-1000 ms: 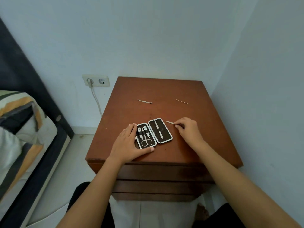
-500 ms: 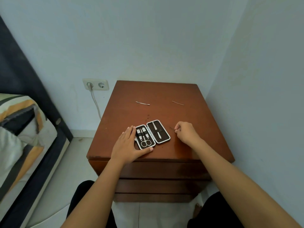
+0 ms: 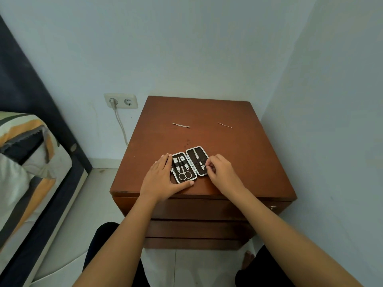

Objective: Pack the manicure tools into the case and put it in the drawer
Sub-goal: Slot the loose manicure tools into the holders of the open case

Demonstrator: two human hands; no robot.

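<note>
A small black manicure case (image 3: 189,164) with a white rim lies open near the front edge of the brown nightstand (image 3: 238,154). Its left half holds scissors and clippers; its right half holds one long tool. My left hand (image 3: 163,180) lies flat against the case's left side, thumb along its front edge. My right hand (image 3: 222,172) pinches a thin metal tool (image 3: 201,165) over the right half of the case. Two more thin tools, one on the left (image 3: 180,125) and one on the right (image 3: 225,125), lie loose farther back on the top.
The nightstand stands in a wall corner, with closed drawer fronts (image 3: 199,210) below its top. A bed (image 3: 24,172) with a dark frame is on the left. A wall socket (image 3: 121,101) with a plugged cable sits behind the nightstand's left side.
My right hand picked up the thin tool from the top right of the case and brought it left over the case's right half. My left hand stayed on the case.
</note>
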